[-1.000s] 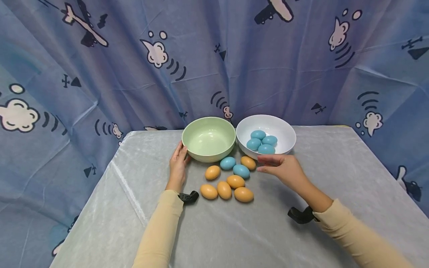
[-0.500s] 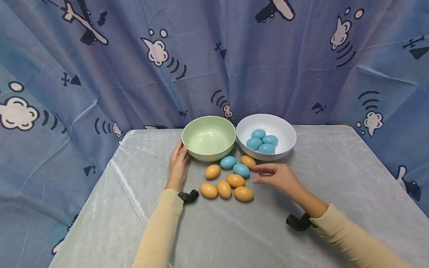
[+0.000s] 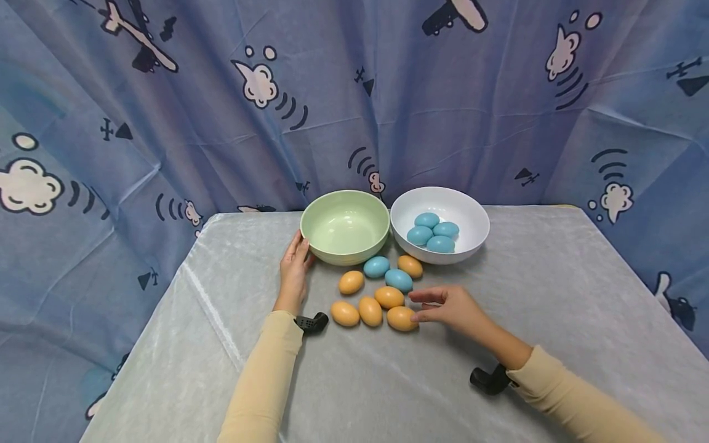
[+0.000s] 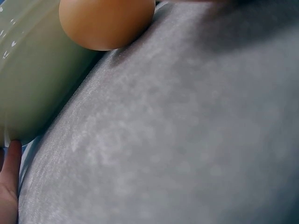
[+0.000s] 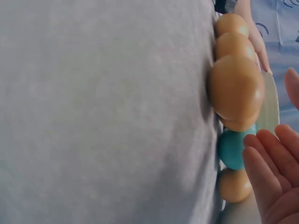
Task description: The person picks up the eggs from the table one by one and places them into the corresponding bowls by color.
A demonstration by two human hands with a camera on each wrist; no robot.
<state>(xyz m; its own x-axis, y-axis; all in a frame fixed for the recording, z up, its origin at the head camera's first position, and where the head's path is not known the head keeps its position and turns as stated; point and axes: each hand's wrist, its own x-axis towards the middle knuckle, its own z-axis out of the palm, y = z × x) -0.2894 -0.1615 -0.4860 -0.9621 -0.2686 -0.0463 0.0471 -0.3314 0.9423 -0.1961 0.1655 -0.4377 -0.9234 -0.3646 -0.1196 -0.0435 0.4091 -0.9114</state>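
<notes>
My left hand (image 3: 293,274) rests with extended fingers against the left side of a green bowl (image 3: 327,251). In the left wrist view, fingers (image 4: 11,168) touch the wall of that bowl. My right hand (image 3: 454,311) is beside the nearest-right orange egg (image 3: 401,319), thumb and fingers apart, with nothing held. The right wrist view has the same hand (image 5: 275,177) with its fingers extended near the orange egg (image 5: 236,86). Two blue eggs (image 3: 399,280) and several other orange eggs (image 3: 370,312) lie on the cloth in front of the bowls.
A white bowl (image 3: 471,227) with several blue eggs (image 3: 440,244) inside stands right of the green one, near the table's back edge. Grey cloth (image 3: 354,394) covers the table. Behind hangs a blue patterned curtain (image 3: 321,80).
My right hand has come down from the white bowl's front rim, toward me and slightly left, to the nearest-right orange egg. The left hand has stayed at the green bowl.
</notes>
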